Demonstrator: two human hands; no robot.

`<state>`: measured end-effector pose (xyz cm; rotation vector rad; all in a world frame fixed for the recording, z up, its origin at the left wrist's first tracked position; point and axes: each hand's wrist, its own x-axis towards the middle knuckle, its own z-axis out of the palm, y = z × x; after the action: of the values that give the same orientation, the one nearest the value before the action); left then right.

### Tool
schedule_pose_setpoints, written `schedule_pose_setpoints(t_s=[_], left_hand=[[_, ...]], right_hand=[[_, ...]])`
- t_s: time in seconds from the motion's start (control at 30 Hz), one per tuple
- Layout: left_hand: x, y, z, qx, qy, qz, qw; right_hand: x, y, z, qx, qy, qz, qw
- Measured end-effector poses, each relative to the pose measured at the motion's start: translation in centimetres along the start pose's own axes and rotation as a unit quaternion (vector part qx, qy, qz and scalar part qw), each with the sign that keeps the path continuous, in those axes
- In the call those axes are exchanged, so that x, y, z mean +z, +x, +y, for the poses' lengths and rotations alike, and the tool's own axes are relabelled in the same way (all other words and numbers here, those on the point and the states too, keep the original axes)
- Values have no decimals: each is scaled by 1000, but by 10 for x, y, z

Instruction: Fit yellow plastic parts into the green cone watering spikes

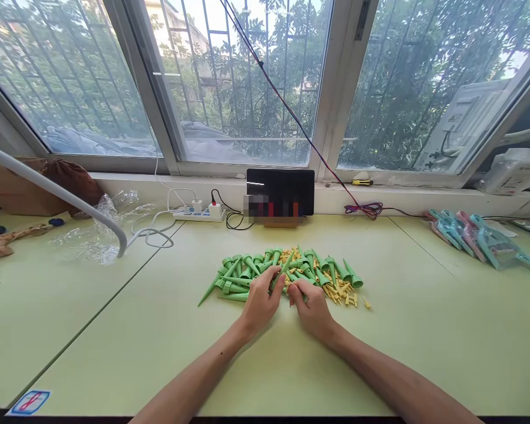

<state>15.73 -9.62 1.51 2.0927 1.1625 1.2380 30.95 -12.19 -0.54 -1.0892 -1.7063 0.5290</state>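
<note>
My left hand (264, 295) is closed around a green plastic watering spike (286, 265), whose pointed end sticks up past the fingers. Close beside it, my right hand (311, 306) is pinched shut, with its fingertips near the held spike. A bit of yellow shows at those fingertips, but what they grip is mostly hidden. Both hands are at the front of a pile of green spikes (236, 281) with round caps. Small yellow plastic pieces (339, 290) lie among the spikes and spill out at the right; one yellow piece (367, 304) sits apart.
Behind the pile a dark-screened tablet (280, 191) leans by the window. A power strip (201, 213) with cables, clear plastic wrap (110, 227) and a white curved tube (70, 191) are at the left. Blue and pink clamp-like items (468, 235) lie at the right.
</note>
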Motion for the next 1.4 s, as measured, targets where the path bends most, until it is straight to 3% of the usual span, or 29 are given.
schedule_pose_setpoints(t_s=[0.43, 0.7, 1.0, 1.4], left_hand=[[0, 2, 1, -1, 8, 17, 1000], [-1, 2, 1, -28, -1, 19, 999], [-1, 1, 2, -15, 20, 20, 999], [2, -3, -1, 5, 25, 6, 1000]], right_hand=[[0, 1, -6, 11, 30, 6, 999], [1, 0, -8, -25, 18, 39, 999], [5, -3, 5, -54, 6, 30, 998], [1, 1, 2, -49, -36, 23, 998]])
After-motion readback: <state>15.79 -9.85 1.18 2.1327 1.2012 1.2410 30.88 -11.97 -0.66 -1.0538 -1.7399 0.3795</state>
